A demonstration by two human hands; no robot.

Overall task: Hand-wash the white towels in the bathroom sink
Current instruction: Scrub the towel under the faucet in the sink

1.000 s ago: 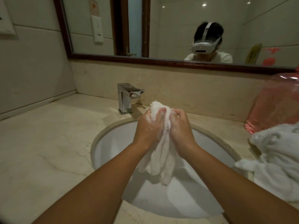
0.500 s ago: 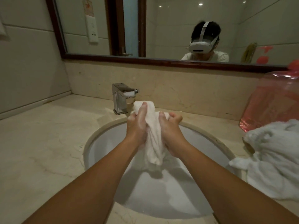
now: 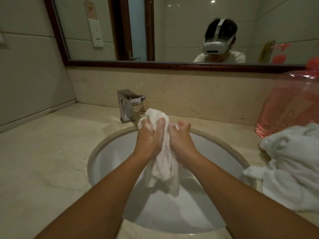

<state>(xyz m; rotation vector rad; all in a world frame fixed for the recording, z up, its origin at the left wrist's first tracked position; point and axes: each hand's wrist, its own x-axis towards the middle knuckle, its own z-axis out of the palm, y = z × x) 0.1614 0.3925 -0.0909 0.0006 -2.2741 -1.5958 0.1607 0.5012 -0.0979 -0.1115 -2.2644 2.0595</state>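
Both hands are clamping the white towel [image 3: 165,168] at centre frame. The left hand [image 3: 150,138] is curling its fingers round the bunched top, and the right hand [image 3: 179,140] is curling in and pinching the cloth from the other side. The towel's loose end is hanging below the palms into the sink [image 3: 110,152]. A towel heap [image 3: 290,169] is lying on the counter at the right edge.
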